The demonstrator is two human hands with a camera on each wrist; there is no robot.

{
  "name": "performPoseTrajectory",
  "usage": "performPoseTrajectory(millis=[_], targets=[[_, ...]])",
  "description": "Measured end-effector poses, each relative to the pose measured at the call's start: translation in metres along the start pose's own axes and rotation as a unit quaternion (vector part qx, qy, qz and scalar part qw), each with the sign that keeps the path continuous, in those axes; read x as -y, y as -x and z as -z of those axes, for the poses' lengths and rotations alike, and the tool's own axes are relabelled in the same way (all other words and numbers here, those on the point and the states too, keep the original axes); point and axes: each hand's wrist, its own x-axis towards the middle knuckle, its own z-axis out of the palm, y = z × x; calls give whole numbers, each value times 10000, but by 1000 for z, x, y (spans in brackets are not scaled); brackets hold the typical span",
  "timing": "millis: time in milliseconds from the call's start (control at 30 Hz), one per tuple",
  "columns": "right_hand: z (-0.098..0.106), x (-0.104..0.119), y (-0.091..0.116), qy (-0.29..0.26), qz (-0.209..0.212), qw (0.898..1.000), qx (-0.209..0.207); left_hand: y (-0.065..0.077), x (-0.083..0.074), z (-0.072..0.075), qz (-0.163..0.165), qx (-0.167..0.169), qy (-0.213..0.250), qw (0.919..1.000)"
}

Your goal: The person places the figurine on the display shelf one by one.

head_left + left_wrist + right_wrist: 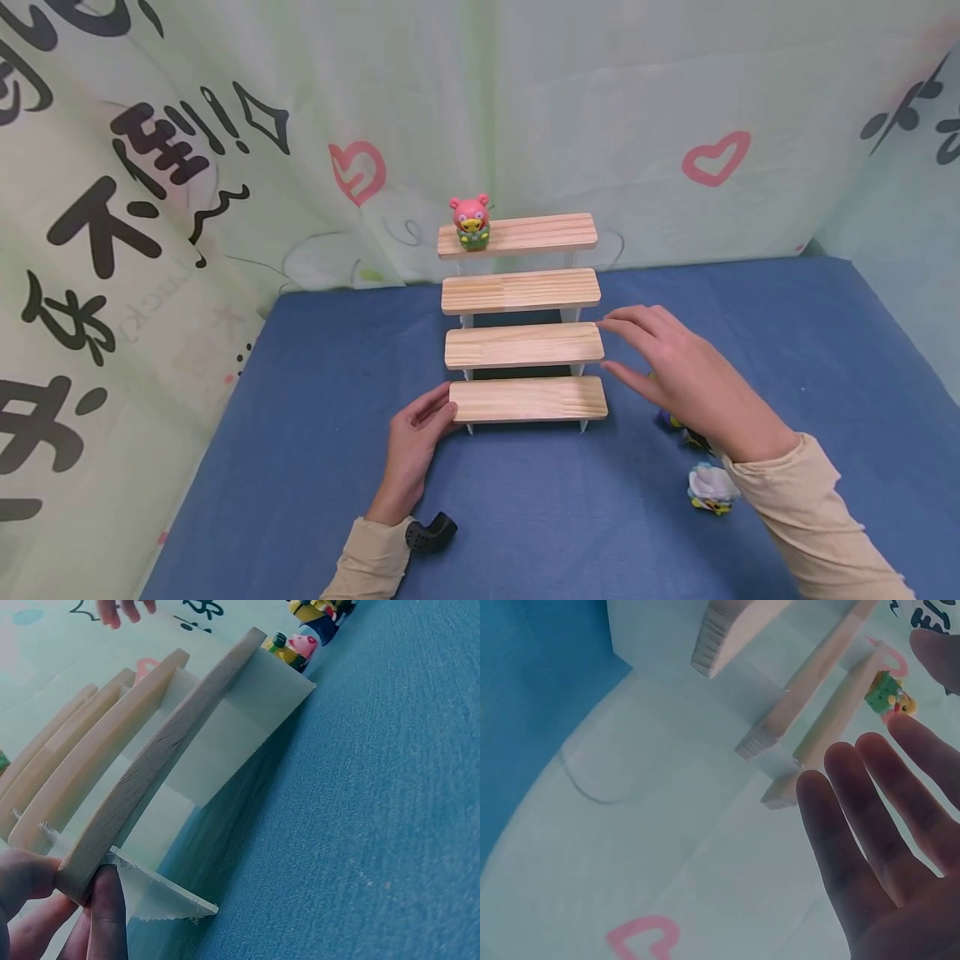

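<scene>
A tiered wooden stand [525, 345] with clear supports rises in steps on the blue cloth. My left hand [415, 446] pinches the left end of its lowest board [142, 780], thumb on one face and fingers beneath, as the left wrist view shows. Beside the right ends of the middle boards is my right hand [671, 371], its fingers extended and slightly spread, holding nothing; the right wrist view shows these fingers [855, 817] apart. On the top board's left end stands a pink-headed figurine [471, 223] with a yellow muzzle and green body.
Right of the stand, a figurine with a white top [711, 486] lies on the blue cloth [570, 517]. Dark-and-yellow figurines [671, 419] are partly hidden under my right hand. A printed curtain [600, 100] hangs close behind the stand. A black device [432, 533] sits at my left wrist.
</scene>
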Motion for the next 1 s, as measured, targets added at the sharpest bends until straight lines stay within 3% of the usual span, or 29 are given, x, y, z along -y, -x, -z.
performPoseTrajectory(millis=[567,767,1000], targets=[[-1,-1,24,-73,-26,9996,274,0,2,1,-7,-14,-9,10000],[-1,-4,36,-190,51,9996,198,0,2,1,12,-11,-14,10000],[1,-6,49,-142,-144,9991,373,0,1,1,24,23,37,10000]])
